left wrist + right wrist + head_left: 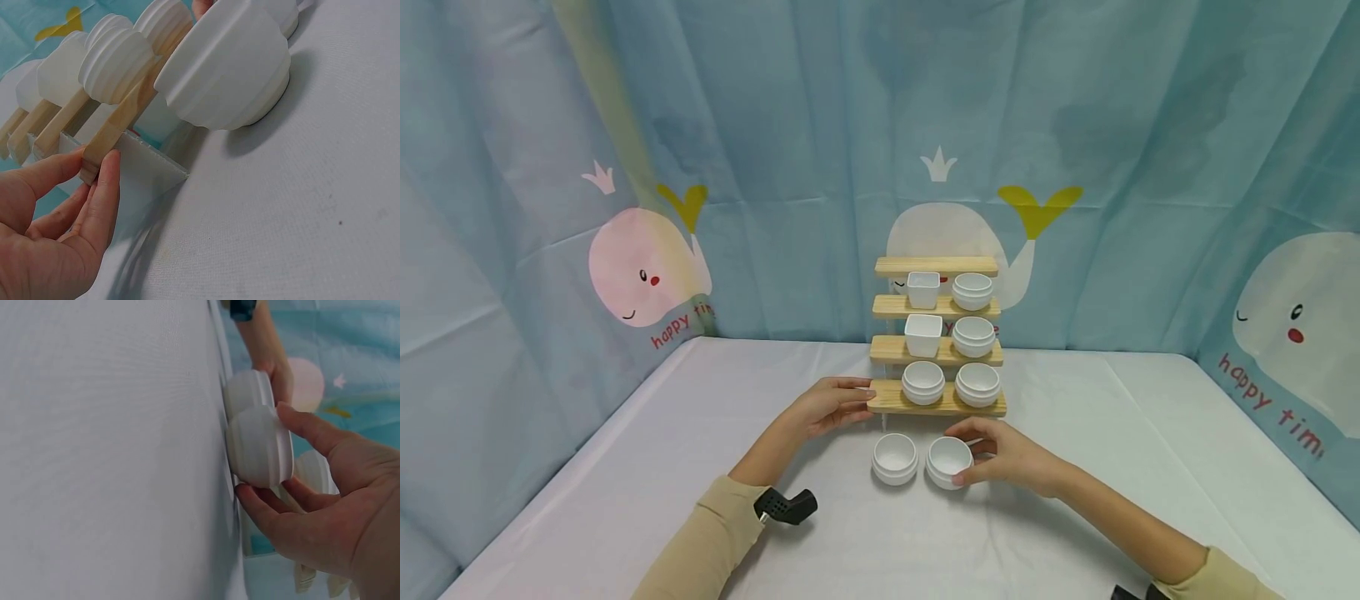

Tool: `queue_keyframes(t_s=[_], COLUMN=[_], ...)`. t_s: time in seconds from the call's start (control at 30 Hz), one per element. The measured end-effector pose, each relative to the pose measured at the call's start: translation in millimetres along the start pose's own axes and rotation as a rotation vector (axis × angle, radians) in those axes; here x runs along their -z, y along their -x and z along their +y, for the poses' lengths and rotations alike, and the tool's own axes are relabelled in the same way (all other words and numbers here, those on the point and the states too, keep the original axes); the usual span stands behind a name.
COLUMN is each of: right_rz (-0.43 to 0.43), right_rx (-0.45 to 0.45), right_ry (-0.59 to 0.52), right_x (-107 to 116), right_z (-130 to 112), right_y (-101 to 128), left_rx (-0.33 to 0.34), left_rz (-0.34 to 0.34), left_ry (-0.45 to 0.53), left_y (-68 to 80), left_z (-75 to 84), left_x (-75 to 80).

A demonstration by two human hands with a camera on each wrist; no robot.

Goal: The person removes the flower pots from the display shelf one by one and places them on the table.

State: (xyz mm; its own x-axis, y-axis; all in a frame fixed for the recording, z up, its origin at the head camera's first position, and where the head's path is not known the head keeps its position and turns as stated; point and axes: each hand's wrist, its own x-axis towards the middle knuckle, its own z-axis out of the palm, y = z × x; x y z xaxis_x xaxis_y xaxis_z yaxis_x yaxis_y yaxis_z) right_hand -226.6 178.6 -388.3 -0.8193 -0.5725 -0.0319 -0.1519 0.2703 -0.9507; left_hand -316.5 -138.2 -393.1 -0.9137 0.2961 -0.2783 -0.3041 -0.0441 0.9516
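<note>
Count first: eight white dishes — six on the wooden rack (937,333), two on the table (625,467). The rack has four wooden steps; its top board is bare, and the other three each carry a pair: a square cup with a round bowl on the upper two, two round bowls on the lowest.

Your left hand (827,406) sits at the rack's 9 o'clock end, thumb and fingers pinching the tip of the lowest board (103,147). Your right hand (1000,454) cups the right bowl (948,461) from its 3 o'clock side, thumb and fingers curled around the wall; the wrist view suggests the bowl rests on the cloth, though I can't be sure. The left bowl (895,457) stands touching or just beside it at 9 o'clock.

Both bowls sit just in front of the rack — little room toward 12 o'clock. Open cloth spreads toward 3, 6 and 9 o'clock, with the table's edges well apart from your hands.
</note>
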Motion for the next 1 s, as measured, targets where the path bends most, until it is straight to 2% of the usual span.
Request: queue_keyframes(t_s=[0.33, 0.63, 1.0], right_rz=[-0.01, 0.004, -0.012], right_rx=[0.019, 0.014, 0.035], right_ry=[0.001, 0.079, 0.043], right_x=[4, 12, 17], right_z=[-2, -9, -17], right_y=[1, 4, 9], left_rx=[0.002, 0.0, -0.006], left_rz=[-0.005, -0.005, -0.016], left_ry=[0.007, 0.01, 0.002], left_y=[-0.8, -0.2, 1.4], left_z=[-0.2, -0.1, 0.3], left_x=[1.2, 1.2, 0.2])
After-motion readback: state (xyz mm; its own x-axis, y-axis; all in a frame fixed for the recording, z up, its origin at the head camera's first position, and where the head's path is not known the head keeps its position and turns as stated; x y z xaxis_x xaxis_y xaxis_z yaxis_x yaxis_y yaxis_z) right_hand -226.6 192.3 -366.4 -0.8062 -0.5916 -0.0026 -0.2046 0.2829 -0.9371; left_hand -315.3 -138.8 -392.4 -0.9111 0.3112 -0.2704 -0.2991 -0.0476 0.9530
